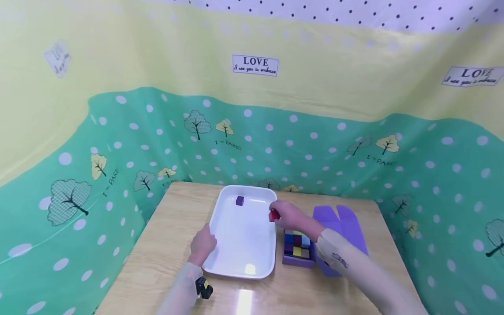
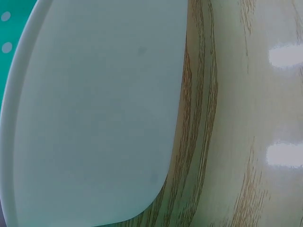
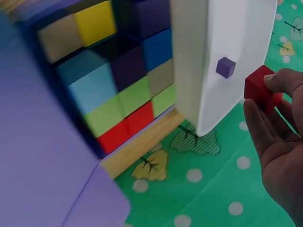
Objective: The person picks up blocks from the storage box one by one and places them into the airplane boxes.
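Observation:
In the head view my right hand [image 1: 290, 215] is over the right rim of a white tray [image 1: 240, 258]. Its thumb and fingers pinch a red cube [image 3: 259, 87], plain to see in the right wrist view. A single purple cube [image 1: 239, 201] sits inside the tray near its far end. My left hand [image 1: 202, 244] grips the tray's left rim, with part of the fingers hidden. The left wrist view has the white tray [image 2: 104, 113] and the wooden table, without the hand.
Right of the tray stands a purple box [image 1: 298, 262] holding several coloured cubes, its purple lid [image 1: 354, 232] folded open to the right. Both are on a wooden table [image 1: 157, 262]. A green and yellow patterned curtain [image 1: 252, 144] encloses the table's back and sides.

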{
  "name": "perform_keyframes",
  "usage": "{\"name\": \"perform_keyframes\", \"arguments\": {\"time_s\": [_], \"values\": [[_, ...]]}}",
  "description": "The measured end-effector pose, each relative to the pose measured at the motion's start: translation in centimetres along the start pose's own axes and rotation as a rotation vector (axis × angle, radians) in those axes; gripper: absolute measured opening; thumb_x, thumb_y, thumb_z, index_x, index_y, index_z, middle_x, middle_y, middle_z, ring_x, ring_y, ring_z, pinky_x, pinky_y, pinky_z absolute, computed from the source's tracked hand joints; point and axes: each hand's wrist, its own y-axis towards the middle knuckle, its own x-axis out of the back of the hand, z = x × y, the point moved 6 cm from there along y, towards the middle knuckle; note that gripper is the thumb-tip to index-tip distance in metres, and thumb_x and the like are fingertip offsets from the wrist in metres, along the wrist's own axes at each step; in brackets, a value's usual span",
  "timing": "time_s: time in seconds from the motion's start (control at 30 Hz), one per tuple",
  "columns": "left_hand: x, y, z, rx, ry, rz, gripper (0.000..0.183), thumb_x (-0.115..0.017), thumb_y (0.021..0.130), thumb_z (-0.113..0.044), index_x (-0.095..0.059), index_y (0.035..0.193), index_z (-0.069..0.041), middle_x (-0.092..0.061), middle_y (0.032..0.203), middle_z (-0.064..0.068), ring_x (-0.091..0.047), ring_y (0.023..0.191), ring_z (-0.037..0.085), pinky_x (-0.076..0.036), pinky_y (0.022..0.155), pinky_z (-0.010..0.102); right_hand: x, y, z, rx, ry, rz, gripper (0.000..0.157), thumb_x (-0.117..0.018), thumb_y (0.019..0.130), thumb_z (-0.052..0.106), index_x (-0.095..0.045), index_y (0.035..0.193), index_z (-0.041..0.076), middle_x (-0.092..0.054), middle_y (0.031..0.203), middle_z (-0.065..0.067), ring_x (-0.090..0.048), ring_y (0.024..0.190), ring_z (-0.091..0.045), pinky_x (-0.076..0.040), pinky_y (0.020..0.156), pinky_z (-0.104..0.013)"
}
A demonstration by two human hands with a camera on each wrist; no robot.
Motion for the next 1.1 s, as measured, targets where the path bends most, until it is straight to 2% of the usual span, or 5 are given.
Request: {"name": "perform_keyframes", "arguments": {"time_s": [0.1,0.3,0.6,0.77,1.1], "values": [[0.0,-0.1,-0.2,0.000,0.005,0.020,0.049,-0.056,0.089,-0.009,-0.045,0.135,0.005,-0.062,0.112,0.029,-0.063,0.091,0.044,-0.053,0.069,0.053,0.9,-2.2,-1.2,-0.032,-0.001,-0.020,0.023,-0.075,0.077,0.005,-0.064,0.097,0.010,-0.057,0.081,0.004,-0.052,0.069,-0.010,-0.048,0.059,-0.024],[0.6,0.1,-0.4,0.005,0.006,0.031,0.048,-0.054,0.091,-0.009,-0.043,0.136,0.006,-0.061,0.116,0.030,-0.063,0.093,0.044,-0.053,0.073,0.053,2.3,-5.1,-2.8,-0.085,-0.020,-0.033,0.024,-0.080,0.077,0.011,-0.065,0.095,0.009,-0.056,0.081,0.003,-0.052,0.071,-0.012,-0.048,0.058,-0.024],[-0.1,-0.2,-0.6,0.017,-0.004,0.049,0.052,-0.053,0.093,-0.010,-0.039,0.141,0.006,-0.056,0.124,0.032,-0.060,0.102,0.047,-0.051,0.081,0.056,0.7,-9.3,-5.0,-0.144,0.012,0.006,0.027,-0.080,0.079,0.013,-0.067,0.102,0.009,-0.060,0.087,0.004,-0.053,0.075,-0.011,-0.050,0.061,-0.022],[-0.2,0.0,-0.3,0.016,-0.006,0.058,0.052,-0.053,0.093,-0.010,-0.039,0.140,0.005,-0.056,0.124,0.032,-0.059,0.104,0.047,-0.050,0.082,0.057,-0.7,-9.7,-5.0,-0.109,-0.006,0.020,0.028,-0.081,0.078,0.014,-0.067,0.101,0.009,-0.060,0.087,0.005,-0.052,0.074,-0.009,-0.048,0.060,-0.022],[-0.3,0.2,-0.1,0.010,-0.013,0.070,0.053,-0.051,0.093,-0.011,-0.037,0.142,0.005,-0.053,0.129,0.032,-0.057,0.108,0.048,-0.049,0.085,0.057,-2.4,-9.8,-4.7,-0.155,0.003,0.094,0.027,-0.080,0.074,0.013,-0.067,0.098,0.014,-0.058,0.084,0.007,-0.053,0.072,-0.011,-0.048,0.061,-0.024]]}}
